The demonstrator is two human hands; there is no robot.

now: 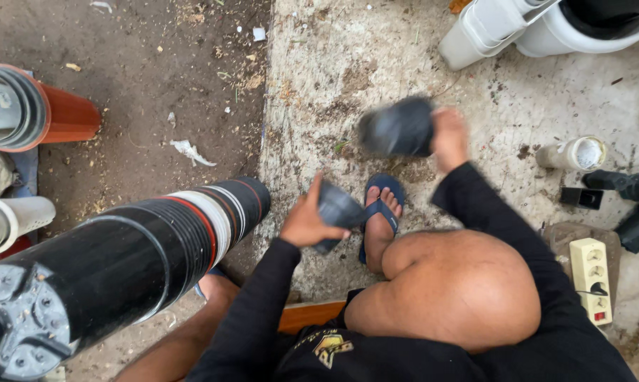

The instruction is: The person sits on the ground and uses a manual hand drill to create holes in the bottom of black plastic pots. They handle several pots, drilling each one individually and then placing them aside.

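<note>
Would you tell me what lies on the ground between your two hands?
In the head view, a foot in a blue flip-flop lies between left hand and right hand.

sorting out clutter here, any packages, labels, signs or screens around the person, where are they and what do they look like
No packages, signs or screens.
Label-like bands: red and white rings around the big black tube at left.
Emblem: yellow-and-white patch on the black shirt, bottom centre.
Left hand and right hand hold dark, unlabelled pieces.

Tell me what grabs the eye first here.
The big black tube with red and white bands, slanting across the lower left. Then the two hands at centre: the left hand grips a dark grey fitting, the right hand a blurred black cylinder, above a blue sandal.
</note>
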